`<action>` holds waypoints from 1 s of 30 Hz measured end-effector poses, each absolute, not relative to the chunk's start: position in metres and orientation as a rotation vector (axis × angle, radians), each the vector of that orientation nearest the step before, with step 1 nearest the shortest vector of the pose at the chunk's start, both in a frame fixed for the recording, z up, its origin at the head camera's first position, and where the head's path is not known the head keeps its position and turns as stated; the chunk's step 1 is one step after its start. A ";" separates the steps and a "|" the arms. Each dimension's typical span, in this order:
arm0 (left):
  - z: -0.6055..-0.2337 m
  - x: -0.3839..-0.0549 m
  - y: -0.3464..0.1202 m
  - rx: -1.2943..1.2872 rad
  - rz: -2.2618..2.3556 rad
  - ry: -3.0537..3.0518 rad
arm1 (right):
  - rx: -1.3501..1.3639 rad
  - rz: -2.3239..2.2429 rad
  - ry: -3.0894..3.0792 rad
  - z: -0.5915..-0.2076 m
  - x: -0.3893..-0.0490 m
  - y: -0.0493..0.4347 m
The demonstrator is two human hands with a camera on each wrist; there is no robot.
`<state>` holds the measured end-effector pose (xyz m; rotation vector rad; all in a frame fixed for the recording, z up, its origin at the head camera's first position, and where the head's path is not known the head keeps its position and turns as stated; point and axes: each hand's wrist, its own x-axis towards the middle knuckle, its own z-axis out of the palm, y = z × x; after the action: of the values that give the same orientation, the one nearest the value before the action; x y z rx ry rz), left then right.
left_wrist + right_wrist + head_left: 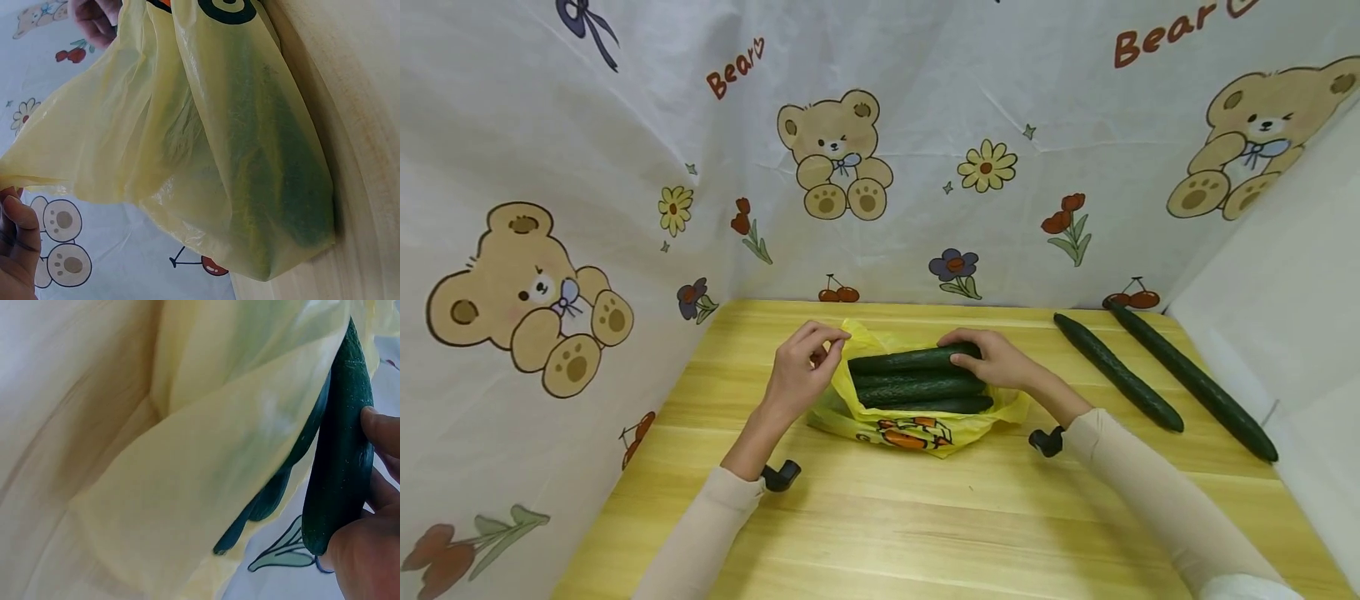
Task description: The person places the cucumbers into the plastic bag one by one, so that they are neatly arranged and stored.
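A yellow plastic bag with an orange and black print lies on the table, its mouth spread open around several dark green cucumbers. My left hand pinches the bag's upper left edge and pulls it up, which the left wrist view shows as a stretched corner. My right hand grips the right end of the topmost cucumber, thumb on one side and fingers on the other. Its left end reaches into the bag. Beneath it the other cucumbers lie side by side, showing through the thin plastic in the left wrist view.
Two more cucumbers, a shorter one and a longer one, lie slanted on the wooden table at the right. A white cloth printed with bears and flowers stands behind and to the left. A plain white wall borders the right side.
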<state>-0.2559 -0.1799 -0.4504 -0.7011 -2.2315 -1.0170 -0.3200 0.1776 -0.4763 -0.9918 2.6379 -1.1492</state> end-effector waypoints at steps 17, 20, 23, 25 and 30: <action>-0.450 -0.254 -0.180 -0.702 -1.013 -2.232 | -1.015 -1.114 2.659 -0.475 -0.329 0.160; -0.451 -0.254 -0.180 -0.697 -1.017 -2.237 | -1.015 -1.105 2.696 -0.472 -0.329 0.165; -0.452 -0.254 -0.181 -0.681 -1.017 -2.240 | -1.000 -1.114 2.699 -0.470 -0.329 0.170; -0.453 -0.254 -0.182 -0.674 -1.017 -2.238 | -0.984 -1.119 2.705 -0.469 -0.328 0.173; -0.454 -0.254 -0.182 -0.685 -1.015 -2.236 | -0.927 -1.129 2.722 -0.469 -0.326 0.181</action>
<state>-0.2540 -0.1825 -0.4537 -0.6852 -2.2357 -1.0149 -0.3265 0.1808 -0.4691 -0.9271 2.7224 -1.1291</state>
